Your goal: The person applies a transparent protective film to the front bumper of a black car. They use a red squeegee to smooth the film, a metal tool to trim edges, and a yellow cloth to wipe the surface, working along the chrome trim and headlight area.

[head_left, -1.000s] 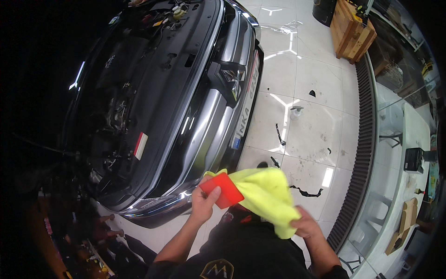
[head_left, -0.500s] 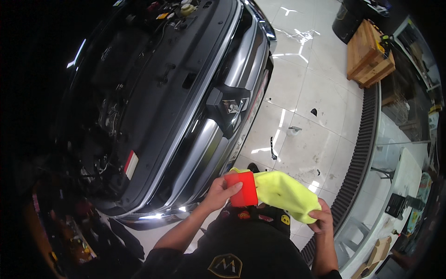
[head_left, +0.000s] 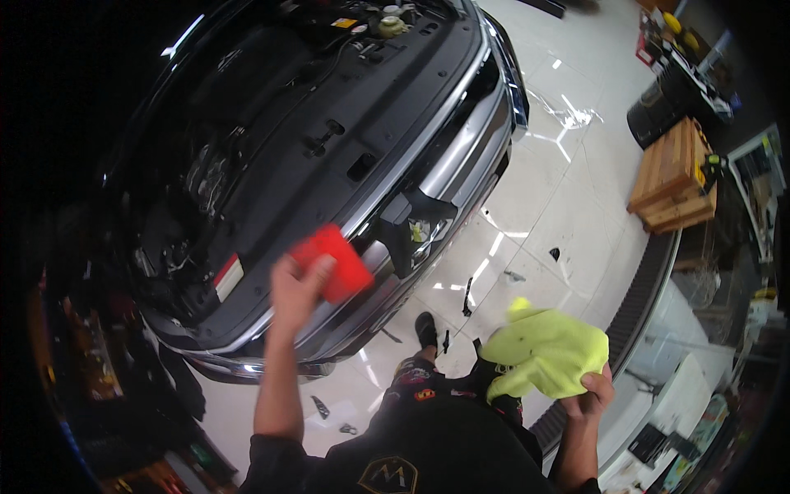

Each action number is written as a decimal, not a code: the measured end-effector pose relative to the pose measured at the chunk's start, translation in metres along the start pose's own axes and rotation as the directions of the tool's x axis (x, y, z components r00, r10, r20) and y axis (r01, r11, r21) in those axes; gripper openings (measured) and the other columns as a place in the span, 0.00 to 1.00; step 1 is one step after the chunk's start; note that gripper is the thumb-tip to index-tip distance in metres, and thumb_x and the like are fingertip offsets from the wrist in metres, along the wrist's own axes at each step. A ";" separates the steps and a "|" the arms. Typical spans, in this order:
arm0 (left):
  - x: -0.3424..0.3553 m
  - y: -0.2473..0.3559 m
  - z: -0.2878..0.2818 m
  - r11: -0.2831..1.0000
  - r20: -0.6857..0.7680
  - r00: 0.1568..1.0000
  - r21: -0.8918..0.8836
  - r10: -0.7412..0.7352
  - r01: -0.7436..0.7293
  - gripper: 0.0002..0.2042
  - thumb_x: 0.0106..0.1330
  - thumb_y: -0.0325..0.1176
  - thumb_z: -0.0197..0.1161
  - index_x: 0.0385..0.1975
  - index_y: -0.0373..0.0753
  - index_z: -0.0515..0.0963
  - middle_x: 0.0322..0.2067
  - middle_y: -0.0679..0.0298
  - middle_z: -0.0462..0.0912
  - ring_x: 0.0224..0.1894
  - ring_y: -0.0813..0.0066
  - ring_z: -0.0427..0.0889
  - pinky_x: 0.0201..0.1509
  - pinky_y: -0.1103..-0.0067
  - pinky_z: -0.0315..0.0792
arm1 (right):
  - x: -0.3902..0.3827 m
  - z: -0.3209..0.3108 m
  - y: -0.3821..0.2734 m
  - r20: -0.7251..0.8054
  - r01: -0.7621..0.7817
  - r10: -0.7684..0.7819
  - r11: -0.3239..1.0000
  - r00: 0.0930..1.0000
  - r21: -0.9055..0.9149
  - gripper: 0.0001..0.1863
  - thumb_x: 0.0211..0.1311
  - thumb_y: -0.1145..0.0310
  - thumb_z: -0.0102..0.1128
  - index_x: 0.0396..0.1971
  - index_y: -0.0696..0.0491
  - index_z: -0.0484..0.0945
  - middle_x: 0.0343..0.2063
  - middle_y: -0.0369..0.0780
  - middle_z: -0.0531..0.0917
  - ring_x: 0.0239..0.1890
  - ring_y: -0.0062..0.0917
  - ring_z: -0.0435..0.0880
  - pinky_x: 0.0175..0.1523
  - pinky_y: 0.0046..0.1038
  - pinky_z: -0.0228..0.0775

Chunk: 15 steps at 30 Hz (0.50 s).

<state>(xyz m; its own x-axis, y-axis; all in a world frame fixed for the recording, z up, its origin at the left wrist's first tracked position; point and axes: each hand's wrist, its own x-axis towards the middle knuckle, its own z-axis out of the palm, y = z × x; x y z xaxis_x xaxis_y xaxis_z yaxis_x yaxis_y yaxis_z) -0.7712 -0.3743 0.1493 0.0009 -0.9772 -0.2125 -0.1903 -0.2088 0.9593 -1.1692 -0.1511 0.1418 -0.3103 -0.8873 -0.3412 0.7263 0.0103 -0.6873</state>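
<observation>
Car [head_left: 354, 165] fills most of the left half: engine bay exposed, black cover panel over the front, silver grille bars along the nose. White tiled floor [head_left: 547, 206] runs alongside it, a few dark scraps lying on it. White table [head_left: 679, 395] at lower right, partly hidden at the frame edge. Wooden box [head_left: 668, 177] at upper right, black bin [head_left: 656, 115] just beside it.

Yellow-green cloth [head_left: 547, 350] is well off to the right of the car, bunched and held up over the floor. Right hand [head_left: 589, 393] grips its lower right edge, thumb on top, fingers curled under. Left hand [head_left: 293, 292] pinches the red square [head_left: 339, 265], thumb across the face, other fingers mostly hidden behind it. Square overlaps the car's front edge in view; can't tell if it touches, slightly blurred. Smaller red-and-white block [head_left: 227, 277] lies on the car's front, left of the left hand.
</observation>
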 end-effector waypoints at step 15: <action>0.161 -0.073 -0.128 0.806 -0.638 0.768 0.479 0.047 0.348 0.34 0.62 0.52 0.76 0.53 0.23 0.80 0.47 0.46 0.87 0.51 0.58 0.86 0.59 0.68 0.74 | 0.350 0.129 -0.158 0.454 0.276 -0.294 0.955 0.841 0.109 0.18 0.67 0.72 0.55 0.54 0.64 0.74 0.50 0.47 0.82 0.55 0.38 0.81 0.68 0.41 0.69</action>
<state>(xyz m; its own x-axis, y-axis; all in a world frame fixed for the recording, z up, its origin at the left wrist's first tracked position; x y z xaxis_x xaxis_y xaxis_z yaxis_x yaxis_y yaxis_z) -0.6313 -0.5212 0.0685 0.6184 -0.7858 0.0008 -0.6231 -0.4898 0.6098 -1.3132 -0.5229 0.2134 -0.1960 -0.9586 0.2067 0.6750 -0.2848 -0.6807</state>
